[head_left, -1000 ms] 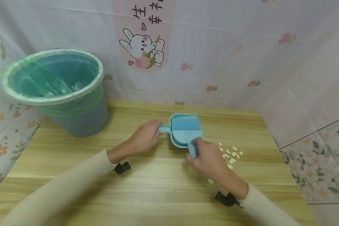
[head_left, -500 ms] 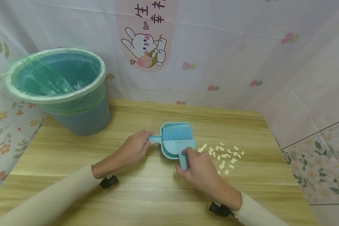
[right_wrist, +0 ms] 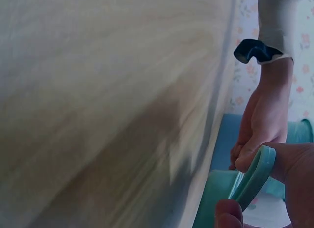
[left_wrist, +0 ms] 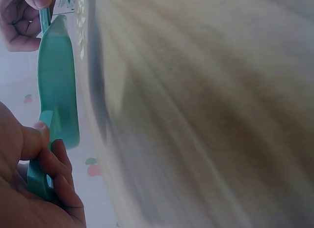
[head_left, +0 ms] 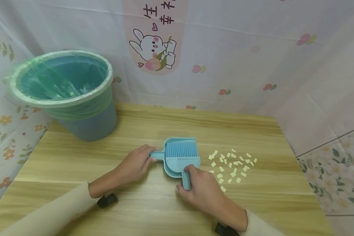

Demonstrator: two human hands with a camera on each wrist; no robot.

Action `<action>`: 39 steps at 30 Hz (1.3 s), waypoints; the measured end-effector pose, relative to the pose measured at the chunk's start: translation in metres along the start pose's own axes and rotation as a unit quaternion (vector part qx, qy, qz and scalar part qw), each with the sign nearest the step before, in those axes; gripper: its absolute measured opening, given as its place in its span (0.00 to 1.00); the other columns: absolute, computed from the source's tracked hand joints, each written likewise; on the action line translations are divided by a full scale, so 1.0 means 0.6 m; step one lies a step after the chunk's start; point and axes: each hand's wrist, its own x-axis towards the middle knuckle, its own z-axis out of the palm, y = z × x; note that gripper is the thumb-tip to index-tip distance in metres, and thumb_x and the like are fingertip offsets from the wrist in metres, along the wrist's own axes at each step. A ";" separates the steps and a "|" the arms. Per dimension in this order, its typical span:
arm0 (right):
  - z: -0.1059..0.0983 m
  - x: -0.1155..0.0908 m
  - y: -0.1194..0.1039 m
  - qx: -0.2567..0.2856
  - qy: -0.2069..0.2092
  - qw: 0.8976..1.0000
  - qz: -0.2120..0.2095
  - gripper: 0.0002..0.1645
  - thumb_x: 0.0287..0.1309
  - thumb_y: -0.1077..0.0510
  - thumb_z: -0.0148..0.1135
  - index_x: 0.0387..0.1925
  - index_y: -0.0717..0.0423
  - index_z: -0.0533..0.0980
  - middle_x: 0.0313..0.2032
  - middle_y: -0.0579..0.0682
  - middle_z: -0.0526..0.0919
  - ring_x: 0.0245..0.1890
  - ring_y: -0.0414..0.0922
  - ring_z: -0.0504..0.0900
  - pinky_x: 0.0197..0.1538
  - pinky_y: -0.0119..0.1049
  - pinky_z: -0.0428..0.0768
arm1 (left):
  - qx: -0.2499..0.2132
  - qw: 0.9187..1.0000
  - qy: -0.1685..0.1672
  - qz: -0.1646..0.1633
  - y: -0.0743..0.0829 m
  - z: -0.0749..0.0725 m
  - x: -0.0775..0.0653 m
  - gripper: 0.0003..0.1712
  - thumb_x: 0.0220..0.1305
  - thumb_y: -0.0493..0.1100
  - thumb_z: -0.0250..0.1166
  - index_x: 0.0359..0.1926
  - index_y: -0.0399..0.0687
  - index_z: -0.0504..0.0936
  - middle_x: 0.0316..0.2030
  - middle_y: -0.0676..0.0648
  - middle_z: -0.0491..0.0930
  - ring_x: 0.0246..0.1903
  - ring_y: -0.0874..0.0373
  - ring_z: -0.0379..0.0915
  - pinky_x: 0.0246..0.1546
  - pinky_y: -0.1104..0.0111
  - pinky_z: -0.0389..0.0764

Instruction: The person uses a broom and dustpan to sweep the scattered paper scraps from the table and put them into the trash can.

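Observation:
In the head view my left hand (head_left: 135, 165) grips the handle of a light blue dustpan (head_left: 171, 174). A matching hand brush (head_left: 180, 163) lies nested in the pan, bristles toward the far side. My right hand (head_left: 205, 190) holds the brush by its short handle (head_left: 186, 181), thumb on one side and fingers on the other. The left wrist view shows the pan's underside (left_wrist: 58, 85) with a gap between it and the tabletop. To the right of the right hand, several small pale yellow paper scraps (head_left: 233, 165) lie scattered on the table.
A blue bucket (head_left: 92, 126) lined with a green plastic bag (head_left: 76, 113) stands at the table's back left. A printed white cloth (head_left: 239, 59) hangs behind the wooden table (head_left: 153, 209). Black wrist cameras (head_left: 107, 200) sit under both sleeves.
Both hands have moved left and nearer the body, carrying the dustpan and brush together. More of the paper scraps have come into sight to their right.

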 end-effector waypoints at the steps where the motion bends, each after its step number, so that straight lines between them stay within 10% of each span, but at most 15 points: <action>1: 0.002 -0.001 -0.001 0.000 -0.004 1.000 0.001 0.30 0.52 0.50 0.84 0.49 0.64 0.81 0.24 0.43 0.77 0.20 0.36 0.70 0.23 0.31 0.70 | 0.002 1.000 0.000 0.001 -0.001 0.001 -0.003 0.19 0.81 0.37 0.65 0.64 0.27 0.80 0.52 0.38 0.84 0.46 0.50 0.81 0.49 0.53 0.85; 39: 0.032 -0.014 -0.012 0.006 -0.023 1.000 -0.013 0.31 0.52 0.48 0.83 0.48 0.64 0.80 0.22 0.41 0.73 0.19 0.35 0.67 0.21 0.29 0.66 | -0.019 0.999 0.001 0.036 -0.033 0.019 -0.033 0.15 0.82 0.40 0.63 0.60 0.32 0.81 0.52 0.39 0.85 0.53 0.43 0.84 0.55 0.47 0.84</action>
